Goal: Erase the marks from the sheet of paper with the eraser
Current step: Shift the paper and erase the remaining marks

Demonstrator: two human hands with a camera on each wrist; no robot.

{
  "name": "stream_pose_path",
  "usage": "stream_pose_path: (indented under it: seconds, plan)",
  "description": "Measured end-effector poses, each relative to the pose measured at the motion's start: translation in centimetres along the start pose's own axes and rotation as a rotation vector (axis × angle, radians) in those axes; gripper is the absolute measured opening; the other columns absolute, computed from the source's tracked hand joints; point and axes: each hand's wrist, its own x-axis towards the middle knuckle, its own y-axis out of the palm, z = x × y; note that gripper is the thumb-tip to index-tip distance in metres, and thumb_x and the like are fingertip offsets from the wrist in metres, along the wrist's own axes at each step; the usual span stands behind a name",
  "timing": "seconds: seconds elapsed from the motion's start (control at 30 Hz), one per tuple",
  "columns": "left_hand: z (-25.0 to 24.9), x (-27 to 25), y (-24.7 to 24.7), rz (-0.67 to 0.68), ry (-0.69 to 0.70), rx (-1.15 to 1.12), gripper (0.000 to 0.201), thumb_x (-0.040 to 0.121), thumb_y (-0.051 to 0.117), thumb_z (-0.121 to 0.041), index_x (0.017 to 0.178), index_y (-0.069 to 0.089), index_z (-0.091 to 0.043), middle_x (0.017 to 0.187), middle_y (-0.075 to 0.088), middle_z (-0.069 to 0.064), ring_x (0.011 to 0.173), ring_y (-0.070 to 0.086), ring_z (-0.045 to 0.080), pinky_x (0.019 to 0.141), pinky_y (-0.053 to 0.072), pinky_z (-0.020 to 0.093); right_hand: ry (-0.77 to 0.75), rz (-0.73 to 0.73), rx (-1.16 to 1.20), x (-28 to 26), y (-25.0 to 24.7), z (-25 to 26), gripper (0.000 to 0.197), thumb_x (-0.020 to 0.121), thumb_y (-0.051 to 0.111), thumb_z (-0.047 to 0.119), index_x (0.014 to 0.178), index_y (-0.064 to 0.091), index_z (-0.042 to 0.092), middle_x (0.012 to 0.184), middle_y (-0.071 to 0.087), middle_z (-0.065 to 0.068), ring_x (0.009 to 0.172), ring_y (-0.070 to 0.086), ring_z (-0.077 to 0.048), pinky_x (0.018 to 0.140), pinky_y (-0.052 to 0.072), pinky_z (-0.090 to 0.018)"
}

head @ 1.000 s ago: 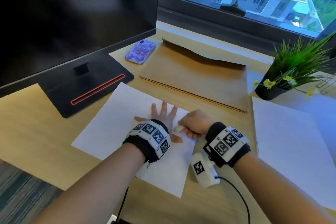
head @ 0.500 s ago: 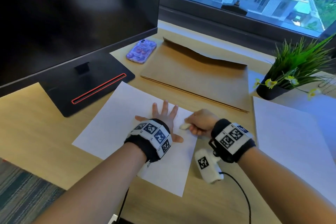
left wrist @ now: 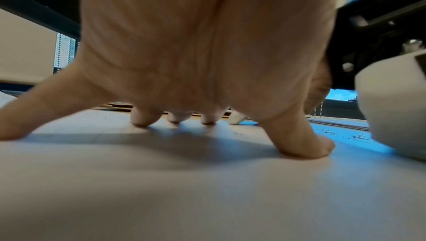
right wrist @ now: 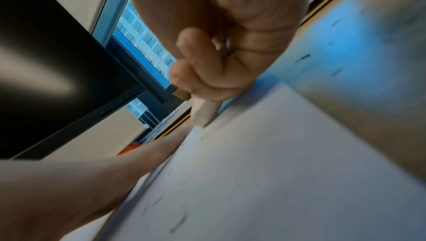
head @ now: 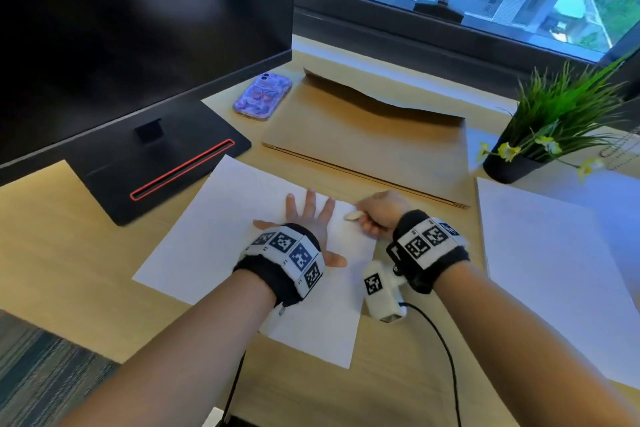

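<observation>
The left hand [head: 313, 218] lies flat with spread fingers on the sheet of paper [head: 214, 239], while the right hand [head: 379, 215] grasps the eraser [head: 352, 216], its tip on the paper's far right corner.

On the desk [head: 62, 246], the sheet of paper [head: 214, 229] lies before the monitor [head: 138, 17]; phone [head: 262, 97] and envelope [head: 367, 139] behind it, potted plant [head: 540, 135] right.
</observation>
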Motion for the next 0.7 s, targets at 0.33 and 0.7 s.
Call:
stream_pose_path:
  seconds: [0.33, 0.7]
  plan:
    - [2.1, 0.1, -2.1, -0.1, 0.156, -0.118, 0.094, 0.087, 0.055, -0.053, 0.151, -0.008, -0.023, 0.159, -0.01, 0.003, 0.146, 0.005, 0.026, 0.115, 0.018, 0.05, -0.188, -0.101, 0.769, 0.6, -1.1, -2.9, 0.02, 0.099, 0.047, 0.016, 0.111, 0.054, 0.002, 0.071, 0.055, -0.006, 0.048, 0.053, -0.013, 0.037, 0.039, -0.017]
    - [6.5, 0.2, -2.7, 0.029, 0.046, 0.224, 0.117, 0.077, 0.075, -0.038, 0.148, -0.017, -0.027, 0.156, -0.023, 0.004, 0.143, -0.01, 0.039, 0.113, 0.018, 0.056, -0.025, 0.526, 1.041, -3.9, 6.5, -3.7, 0.019, 0.092, 0.056, 0.029, 0.094, 0.058, 0.01, 0.101, 0.065, -0.015, 0.087, 0.064, -0.024, 0.075, 0.056, -0.03]
